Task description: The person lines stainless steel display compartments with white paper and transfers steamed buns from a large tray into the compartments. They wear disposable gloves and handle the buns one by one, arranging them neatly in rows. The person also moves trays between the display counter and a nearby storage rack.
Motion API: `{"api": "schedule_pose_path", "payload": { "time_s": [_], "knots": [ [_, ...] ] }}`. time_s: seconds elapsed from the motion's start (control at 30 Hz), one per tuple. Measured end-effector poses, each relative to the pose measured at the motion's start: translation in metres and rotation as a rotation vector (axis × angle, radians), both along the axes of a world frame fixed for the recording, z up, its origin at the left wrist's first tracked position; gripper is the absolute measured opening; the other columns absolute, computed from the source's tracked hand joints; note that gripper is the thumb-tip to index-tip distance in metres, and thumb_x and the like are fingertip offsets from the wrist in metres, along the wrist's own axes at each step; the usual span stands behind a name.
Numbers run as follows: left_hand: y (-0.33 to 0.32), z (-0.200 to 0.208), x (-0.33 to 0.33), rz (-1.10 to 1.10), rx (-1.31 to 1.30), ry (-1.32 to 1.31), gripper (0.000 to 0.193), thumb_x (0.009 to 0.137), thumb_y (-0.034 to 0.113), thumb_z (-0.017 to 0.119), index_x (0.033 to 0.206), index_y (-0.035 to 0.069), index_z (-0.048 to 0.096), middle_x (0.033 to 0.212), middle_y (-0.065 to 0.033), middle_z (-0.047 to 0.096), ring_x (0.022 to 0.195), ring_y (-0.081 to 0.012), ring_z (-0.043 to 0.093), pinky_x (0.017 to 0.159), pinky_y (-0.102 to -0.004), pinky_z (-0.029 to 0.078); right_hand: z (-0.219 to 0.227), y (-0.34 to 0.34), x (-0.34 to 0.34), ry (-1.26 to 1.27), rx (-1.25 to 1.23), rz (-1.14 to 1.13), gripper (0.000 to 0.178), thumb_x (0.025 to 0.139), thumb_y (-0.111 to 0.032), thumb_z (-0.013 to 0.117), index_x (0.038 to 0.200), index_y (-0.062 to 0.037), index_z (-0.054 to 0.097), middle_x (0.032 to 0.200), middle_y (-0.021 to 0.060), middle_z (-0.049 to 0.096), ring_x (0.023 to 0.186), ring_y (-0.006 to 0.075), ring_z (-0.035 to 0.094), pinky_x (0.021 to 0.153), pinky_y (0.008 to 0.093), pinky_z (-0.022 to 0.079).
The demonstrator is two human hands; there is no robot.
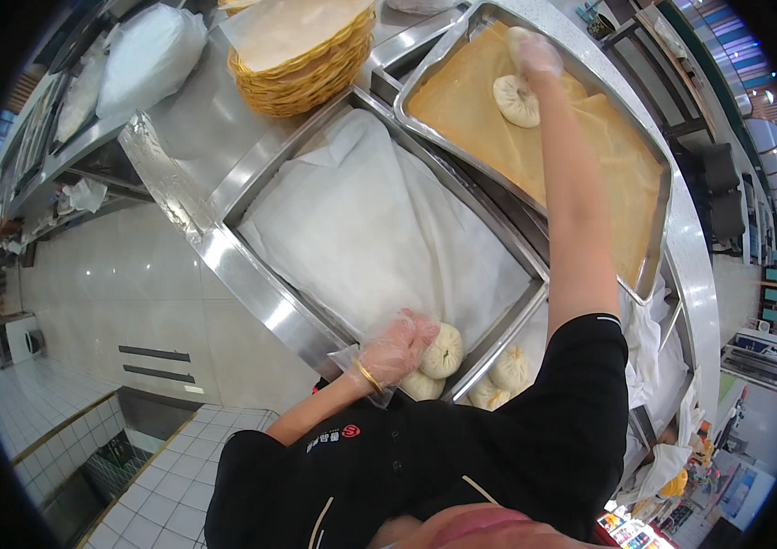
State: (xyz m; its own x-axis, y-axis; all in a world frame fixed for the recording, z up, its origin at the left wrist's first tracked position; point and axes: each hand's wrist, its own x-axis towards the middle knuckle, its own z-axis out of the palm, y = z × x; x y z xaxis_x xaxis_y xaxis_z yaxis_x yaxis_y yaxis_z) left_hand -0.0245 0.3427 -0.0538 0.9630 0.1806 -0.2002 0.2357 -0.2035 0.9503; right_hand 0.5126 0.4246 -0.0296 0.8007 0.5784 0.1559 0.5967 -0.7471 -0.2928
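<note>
Bright; steel glare; perhaps blurred rim

A small red-and-white logo patch (344,432) sits on the chest of the person's black shirt, low in the view — a round red mark beside short white lettering.

At the lower right rim stand colourful printed packages (631,529) in a row, red, yellow and blue, too small to tell apart. Just above them a bright blue-and-white display panel (743,489) shows near the edge.

Far up at the top left lies a large knotted translucent white plastic bag (149,57) on the steel counter — bulging, its contents hidden.
</note>
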Motion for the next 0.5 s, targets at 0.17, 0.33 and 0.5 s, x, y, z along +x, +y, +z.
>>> {"api": "schedule_pose_path", "payload": {
  "time_s": [0.17,0.33,0.5],
  "knots": [
    [-0.001,-0.003,0.003,0.006,-0.022,0.026,0.033,0.096,0.028,0.04,0.084,0.0,0.054,0.083,-0.0229,0.055,0.079,-0.0399,0.051,0.072,-0.0462,0.041,0.041,-0.076,-0.007,1.425,1.575,0.145,0.048,0.09,-0.04,0.048,0.127,-0.0095,0.046,0.127,0.0162,0.051,0.117,0.0365,0.048,0.086,0.064,0.041],
    [-0.001,-0.02,0.001,0.004,0.107,-0.036,0.036,0.097,0.03,0.04,0.081,0.0,0.052,0.075,-0.0223,0.053,0.069,-0.0393,0.049,0.065,-0.0445,0.041,0.126,-0.145,-0.145,1.222,1.2,0.389,0.055,0.091,-0.039,0.051,0.131,-0.0015,0.044,0.122,0.0148,0.054,0.105,0.0256,0.054,0.088,0.0389,0.046],
    [-0.001,-0.019,0.002,0.168,-0.133,0.111,0.049,0.097,0.043,0.037,0.103,-0.003,0.056,0.094,-0.0279,0.059,0.092,-0.0407,0.055,0.081,-0.0431,0.043,0.11,-0.198,-0.291,1.183,0.534,0.151,0.05,0.084,-0.035,0.065,0.123,-0.006,0.053,0.112,0.0101,0.06,0.099,0.0217,0.06,0.072,0.0339,0.055]
  ]
}}
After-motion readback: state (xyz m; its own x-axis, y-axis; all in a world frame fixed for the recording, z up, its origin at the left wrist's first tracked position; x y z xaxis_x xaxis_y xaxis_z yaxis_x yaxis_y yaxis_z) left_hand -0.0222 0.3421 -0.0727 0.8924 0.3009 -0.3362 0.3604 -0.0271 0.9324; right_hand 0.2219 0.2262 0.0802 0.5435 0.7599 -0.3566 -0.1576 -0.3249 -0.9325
